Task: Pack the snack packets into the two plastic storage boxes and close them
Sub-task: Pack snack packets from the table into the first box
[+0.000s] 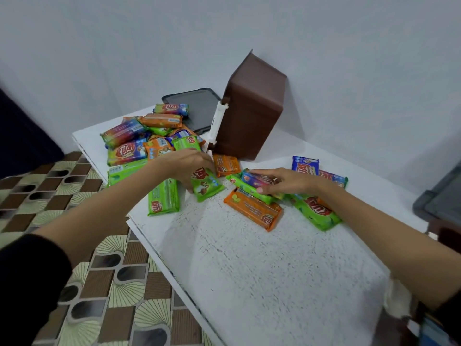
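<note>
A brown plastic storage box lies tipped on its side at the back of the white table, its white latch facing left. Several snack packets are heaped at the left and scattered across the middle. My left hand is closed on a green packet in front of the box. My right hand rests on a blue and purple packet that lies over a green one; fingers curl over it. An orange packet lies just in front.
A dark grey lid lies flat behind the heap, next to the wall. Part of another grey container shows at the right edge. The table's left edge drops to a patterned floor. A wall stands close behind the box.
</note>
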Motion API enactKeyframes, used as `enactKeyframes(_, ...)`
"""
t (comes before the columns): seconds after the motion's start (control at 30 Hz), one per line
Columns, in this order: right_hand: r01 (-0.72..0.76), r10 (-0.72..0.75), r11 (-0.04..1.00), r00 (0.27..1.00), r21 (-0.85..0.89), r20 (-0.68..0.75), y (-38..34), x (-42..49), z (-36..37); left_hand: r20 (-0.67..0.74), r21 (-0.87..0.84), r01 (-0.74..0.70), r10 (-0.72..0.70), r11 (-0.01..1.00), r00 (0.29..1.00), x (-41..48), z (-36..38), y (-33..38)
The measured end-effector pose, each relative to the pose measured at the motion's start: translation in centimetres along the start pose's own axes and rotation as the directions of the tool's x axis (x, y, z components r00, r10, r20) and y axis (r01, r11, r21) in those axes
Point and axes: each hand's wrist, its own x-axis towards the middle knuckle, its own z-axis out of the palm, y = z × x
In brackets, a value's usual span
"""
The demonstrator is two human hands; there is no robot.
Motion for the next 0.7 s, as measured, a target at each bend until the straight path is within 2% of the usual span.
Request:
enactKeyframes(0.07,0.0,-0.001,1.0,0.999,-0.016,-0.039,-0.2,0.0,0.2,0.05,-0.043,0.01,-0.008,0.999,0.999,0.0,-0.2,0.2)
enactKeyframes(0.2,0.006,-0.005,1.0,0.993,0.011,-0.116,-0.7,-0.2,0.2,0.04,0.024,-0.026,0.025,0.999,0.999,-0.2,-0.2,0.2)
enactKeyframes(0.37,0.002,-0.011,0.999,0.98,-0.049,-0.2,-1.7,-0.5,0.2,-0.085,0.026,-0.012,0.014,1.0,0.996,-1.0,-0.9,0.6)
enactKeyframes(0.53,-0.025,-0.034,0.986,0.938,-0.166,-0.345,-1.8,-2.1,-1.4,-0.227,-0.066,0.009,-0.024,0.998,0.973,-1.6,-2.5,0.9)
enactKeyframes(0.7,-0.04,-0.041,0.987,0.878,-0.158,-0.476,-1.5,-7.8,-4.2,-0.336,-0.054,-0.063,0.042,0.997,0.941,-0.7,-6.8,3.8)
